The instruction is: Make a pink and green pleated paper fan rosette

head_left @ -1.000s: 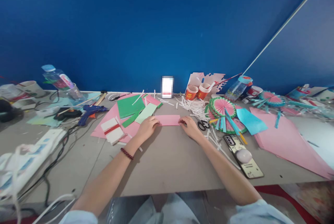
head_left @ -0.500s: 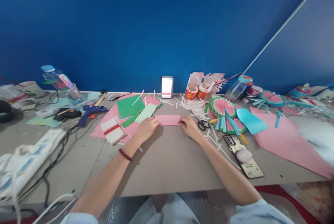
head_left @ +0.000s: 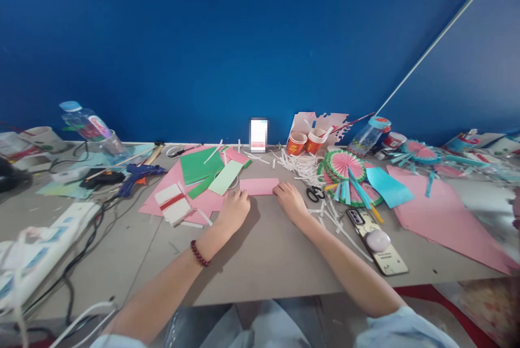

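A folded strip of pink paper (head_left: 260, 185) lies flat on the grey table in front of me. My right hand (head_left: 291, 202) grips its right end, fingers bent and close together. At the strip's near left corner is my left hand (head_left: 236, 211), its fingers curled onto the edge; the thumb is hidden. Just left of the strip lies a pale green paper piece (head_left: 226, 177), beside green paper sheets (head_left: 201, 164) on pink paper. Black-handled scissors (head_left: 314, 193) rest right of my right hand.
White paper scraps (head_left: 303, 166) are strewn behind the scissors. Pink and green paper fans (head_left: 347, 166), a phone (head_left: 377, 242) and pink sheets (head_left: 439, 210) are at right. A blue glue gun (head_left: 140, 175) and power strip (head_left: 52, 248) lie left. Paper cups (head_left: 297, 143) stand by the wall.
My left hand has slid from the strip's left end toward me, to its near edge. My right hand has shifted slightly left over the right end.
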`<action>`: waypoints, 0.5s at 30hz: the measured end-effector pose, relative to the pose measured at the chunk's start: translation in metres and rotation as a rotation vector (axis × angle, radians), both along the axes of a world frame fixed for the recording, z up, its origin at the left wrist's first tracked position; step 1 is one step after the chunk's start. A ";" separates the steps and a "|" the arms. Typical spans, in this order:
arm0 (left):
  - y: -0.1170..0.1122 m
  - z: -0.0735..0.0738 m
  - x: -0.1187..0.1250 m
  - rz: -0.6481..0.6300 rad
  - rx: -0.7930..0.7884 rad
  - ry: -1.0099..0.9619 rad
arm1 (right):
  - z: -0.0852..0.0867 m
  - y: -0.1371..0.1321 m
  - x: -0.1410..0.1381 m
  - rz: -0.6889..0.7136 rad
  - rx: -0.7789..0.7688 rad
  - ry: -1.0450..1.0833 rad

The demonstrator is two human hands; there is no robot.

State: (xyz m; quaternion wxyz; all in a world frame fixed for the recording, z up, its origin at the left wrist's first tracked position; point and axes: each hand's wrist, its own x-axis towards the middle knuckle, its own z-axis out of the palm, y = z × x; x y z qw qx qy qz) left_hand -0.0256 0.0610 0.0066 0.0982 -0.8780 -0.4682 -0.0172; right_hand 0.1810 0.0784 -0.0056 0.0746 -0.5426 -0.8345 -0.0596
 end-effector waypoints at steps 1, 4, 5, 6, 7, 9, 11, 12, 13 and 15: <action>-0.003 0.000 0.002 0.019 -0.015 0.000 | 0.002 -0.002 -0.001 0.004 -0.006 -0.024; -0.009 0.000 0.009 0.084 -0.029 -0.019 | 0.005 -0.010 -0.007 -0.003 -0.003 -0.084; -0.011 0.000 0.012 0.111 -0.031 -0.026 | 0.006 -0.013 -0.009 -0.001 -0.002 -0.100; -0.013 0.000 0.014 0.139 -0.032 -0.032 | 0.007 -0.016 -0.011 -0.007 -0.003 -0.113; -0.014 0.000 0.016 0.165 -0.035 -0.035 | 0.008 -0.020 -0.014 -0.019 -0.006 -0.124; -0.016 0.000 0.019 0.182 -0.049 -0.038 | 0.009 -0.026 -0.019 -0.060 -0.012 -0.136; -0.017 0.001 0.020 0.162 -0.055 -0.045 | 0.009 -0.031 -0.024 -0.085 -0.018 -0.145; -0.017 0.002 0.020 0.142 -0.051 -0.050 | 0.009 -0.034 -0.026 -0.089 -0.025 -0.147; -0.017 0.002 0.020 0.123 -0.043 -0.055 | 0.009 -0.035 -0.027 -0.089 -0.033 -0.148; -0.016 0.001 0.019 0.099 -0.021 -0.063 | 0.009 -0.038 -0.030 -0.087 -0.052 -0.146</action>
